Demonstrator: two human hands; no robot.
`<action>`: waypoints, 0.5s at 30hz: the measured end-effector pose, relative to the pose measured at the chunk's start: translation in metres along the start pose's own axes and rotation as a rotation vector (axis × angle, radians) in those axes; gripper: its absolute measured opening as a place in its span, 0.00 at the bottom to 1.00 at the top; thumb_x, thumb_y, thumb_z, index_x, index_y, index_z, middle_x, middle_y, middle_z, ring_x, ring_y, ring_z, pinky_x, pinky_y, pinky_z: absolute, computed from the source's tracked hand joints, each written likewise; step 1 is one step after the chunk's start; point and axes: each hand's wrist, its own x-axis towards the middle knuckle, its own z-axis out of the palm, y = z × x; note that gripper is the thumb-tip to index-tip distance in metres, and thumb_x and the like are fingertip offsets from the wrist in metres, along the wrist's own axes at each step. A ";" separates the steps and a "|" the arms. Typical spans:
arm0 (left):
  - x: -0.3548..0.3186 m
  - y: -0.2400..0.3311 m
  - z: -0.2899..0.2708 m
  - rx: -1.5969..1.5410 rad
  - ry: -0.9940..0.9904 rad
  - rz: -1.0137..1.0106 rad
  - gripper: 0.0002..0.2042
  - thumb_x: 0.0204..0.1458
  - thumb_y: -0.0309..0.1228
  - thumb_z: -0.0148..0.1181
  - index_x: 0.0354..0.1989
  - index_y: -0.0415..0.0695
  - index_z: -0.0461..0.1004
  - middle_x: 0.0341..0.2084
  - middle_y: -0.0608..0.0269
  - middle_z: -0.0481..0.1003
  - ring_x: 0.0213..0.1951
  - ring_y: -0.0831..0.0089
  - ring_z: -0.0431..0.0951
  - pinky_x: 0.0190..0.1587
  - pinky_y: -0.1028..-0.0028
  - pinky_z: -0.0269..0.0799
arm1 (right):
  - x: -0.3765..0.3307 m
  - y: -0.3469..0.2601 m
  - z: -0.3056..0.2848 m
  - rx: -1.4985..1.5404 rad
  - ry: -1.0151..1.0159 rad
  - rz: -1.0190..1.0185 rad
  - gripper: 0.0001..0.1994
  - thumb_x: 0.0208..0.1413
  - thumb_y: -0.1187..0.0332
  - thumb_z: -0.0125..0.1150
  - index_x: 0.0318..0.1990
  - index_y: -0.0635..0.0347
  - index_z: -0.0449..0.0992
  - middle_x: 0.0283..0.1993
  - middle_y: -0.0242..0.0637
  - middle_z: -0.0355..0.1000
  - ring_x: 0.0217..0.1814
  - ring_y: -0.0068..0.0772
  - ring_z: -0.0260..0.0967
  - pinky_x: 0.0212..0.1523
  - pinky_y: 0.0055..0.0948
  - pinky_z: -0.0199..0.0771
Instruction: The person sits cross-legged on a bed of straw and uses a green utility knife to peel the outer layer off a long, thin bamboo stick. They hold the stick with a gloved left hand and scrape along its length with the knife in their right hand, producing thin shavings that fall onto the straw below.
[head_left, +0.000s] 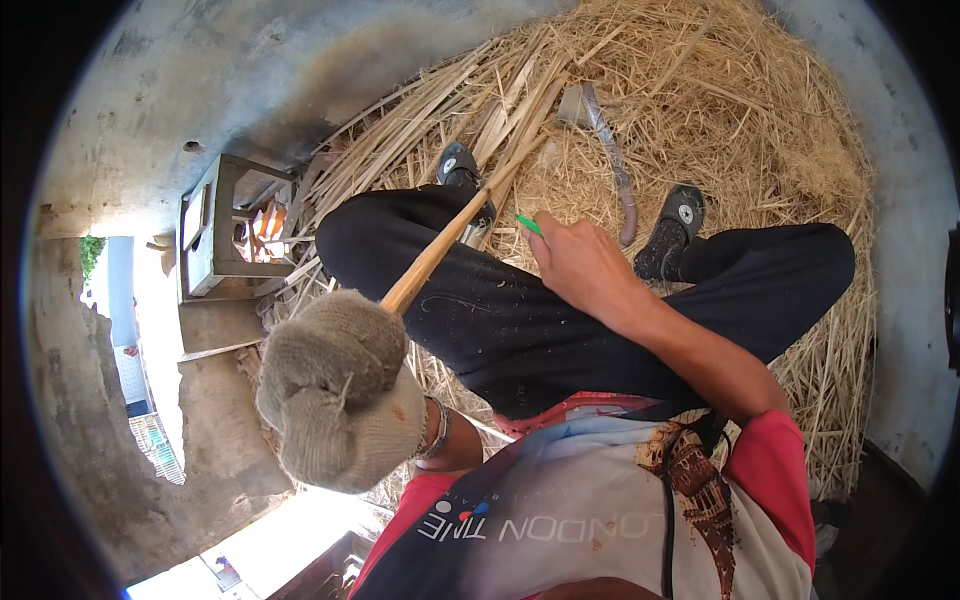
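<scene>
My left hand (338, 390), in a thick grey-beige knitted glove, is raised at the left and closed round the near end of a long split bamboo strip (432, 268). The strip slants away over my left knee towards the far pile. Over my lap my bare right hand (585, 262) is closed on a slim green thing (528, 224); only its tip shows past the fingers, so its kind cannot be made out. That hand is apart from the strip.
Fine shavings (760, 150) and long split strips (400, 150) cover the floor around my feet. A long tool (608, 145), grey above and brown at its lower end, lies between my feet. At the left, a wooden box-like stand (225, 235) stands by the wall (330, 50).
</scene>
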 end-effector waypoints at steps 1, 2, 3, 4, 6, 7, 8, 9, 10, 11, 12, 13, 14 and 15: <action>-0.002 0.002 0.006 0.061 -0.055 0.026 0.31 0.53 0.51 0.52 0.57 0.37 0.62 0.52 0.52 0.68 0.56 0.64 0.68 0.60 0.55 0.67 | -0.004 -0.018 -0.015 0.040 -0.018 -0.033 0.11 0.65 0.64 0.53 0.38 0.64 0.71 0.18 0.57 0.69 0.23 0.63 0.71 0.24 0.53 0.71; -0.002 0.000 0.014 0.104 -0.097 0.045 0.31 0.53 0.50 0.52 0.57 0.37 0.62 0.52 0.52 0.68 0.56 0.64 0.68 0.59 0.56 0.67 | -0.012 -0.033 -0.021 0.088 -0.038 -0.060 0.11 0.65 0.63 0.53 0.39 0.64 0.72 0.18 0.57 0.69 0.23 0.64 0.71 0.25 0.53 0.70; -0.004 0.002 0.016 0.133 -0.118 0.047 0.30 0.53 0.50 0.52 0.56 0.37 0.62 0.51 0.52 0.68 0.55 0.64 0.68 0.58 0.56 0.67 | -0.021 -0.041 -0.015 0.138 -0.051 -0.081 0.11 0.65 0.63 0.53 0.39 0.64 0.72 0.19 0.58 0.70 0.24 0.64 0.71 0.25 0.53 0.70; -0.006 0.005 0.017 0.143 -0.128 0.049 0.30 0.53 0.49 0.52 0.55 0.37 0.62 0.50 0.52 0.68 0.54 0.64 0.68 0.57 0.56 0.66 | -0.024 -0.048 -0.014 0.185 -0.042 -0.112 0.11 0.65 0.63 0.53 0.40 0.64 0.72 0.19 0.58 0.70 0.24 0.64 0.71 0.25 0.53 0.70; -0.006 0.005 0.020 0.154 -0.153 0.060 0.28 0.52 0.48 0.52 0.54 0.37 0.62 0.49 0.53 0.67 0.52 0.64 0.67 0.55 0.57 0.66 | -0.016 -0.041 -0.007 0.150 -0.008 -0.090 0.11 0.64 0.64 0.53 0.40 0.64 0.72 0.19 0.58 0.70 0.23 0.64 0.71 0.24 0.53 0.70; -0.006 0.005 0.023 0.157 -0.162 0.056 0.28 0.52 0.48 0.52 0.53 0.37 0.62 0.48 0.53 0.67 0.51 0.65 0.67 0.54 0.58 0.65 | -0.002 -0.015 0.005 0.065 0.024 -0.031 0.10 0.64 0.65 0.53 0.40 0.64 0.72 0.19 0.58 0.69 0.23 0.64 0.70 0.24 0.53 0.69; -0.006 0.003 0.024 0.158 -0.166 0.051 0.27 0.52 0.47 0.52 0.52 0.37 0.62 0.47 0.53 0.67 0.51 0.65 0.67 0.53 0.58 0.65 | 0.008 0.006 0.016 -0.017 0.054 0.026 0.10 0.64 0.65 0.54 0.39 0.64 0.72 0.19 0.58 0.69 0.22 0.63 0.70 0.24 0.53 0.69; -0.006 0.003 0.025 0.161 -0.171 0.052 0.27 0.52 0.47 0.52 0.51 0.37 0.62 0.46 0.53 0.67 0.50 0.65 0.67 0.52 0.58 0.65 | 0.011 0.016 0.019 0.032 0.055 -0.004 0.10 0.64 0.65 0.54 0.40 0.64 0.72 0.19 0.58 0.69 0.23 0.64 0.70 0.24 0.53 0.69; -0.007 0.004 0.023 0.160 -0.168 0.061 0.26 0.51 0.46 0.51 0.51 0.37 0.62 0.46 0.53 0.67 0.49 0.65 0.67 0.51 0.59 0.65 | 0.014 0.012 0.015 0.051 0.039 -0.028 0.10 0.64 0.65 0.54 0.40 0.64 0.72 0.19 0.58 0.69 0.23 0.64 0.70 0.25 0.53 0.69; -0.005 0.008 0.020 0.179 -0.170 0.061 0.25 0.51 0.46 0.51 0.50 0.37 0.62 0.45 0.53 0.67 0.48 0.65 0.66 0.51 0.59 0.64 | 0.010 -0.003 0.008 0.079 0.007 -0.036 0.10 0.64 0.65 0.53 0.40 0.64 0.72 0.19 0.59 0.69 0.23 0.64 0.70 0.25 0.53 0.69; -0.004 0.008 0.020 0.197 -0.172 0.068 0.25 0.51 0.46 0.51 0.49 0.37 0.62 0.44 0.53 0.66 0.47 0.65 0.66 0.50 0.60 0.64 | 0.004 -0.016 0.003 0.106 -0.024 -0.043 0.10 0.64 0.65 0.53 0.40 0.65 0.72 0.19 0.59 0.69 0.23 0.64 0.71 0.25 0.54 0.69; -0.003 0.009 0.020 0.188 -0.175 0.072 0.24 0.51 0.45 0.51 0.48 0.37 0.62 0.43 0.53 0.66 0.46 0.66 0.66 0.49 0.60 0.64 | -0.001 -0.028 -0.002 0.142 -0.040 -0.061 0.11 0.64 0.64 0.53 0.40 0.65 0.72 0.20 0.59 0.70 0.25 0.64 0.71 0.26 0.54 0.70; -0.002 0.012 0.020 0.191 -0.175 0.073 0.24 0.51 0.45 0.51 0.48 0.37 0.62 0.43 0.54 0.66 0.46 0.66 0.66 0.48 0.60 0.64 | -0.011 -0.042 -0.005 0.187 -0.060 -0.080 0.12 0.64 0.63 0.52 0.41 0.66 0.72 0.21 0.59 0.71 0.26 0.63 0.72 0.27 0.55 0.72; -0.003 0.010 0.022 0.191 -0.179 0.076 0.23 0.51 0.44 0.51 0.47 0.37 0.62 0.42 0.54 0.66 0.45 0.66 0.66 0.47 0.61 0.63 | -0.015 -0.049 -0.005 0.232 -0.081 -0.099 0.13 0.64 0.62 0.51 0.41 0.66 0.72 0.22 0.59 0.72 0.27 0.63 0.73 0.29 0.55 0.73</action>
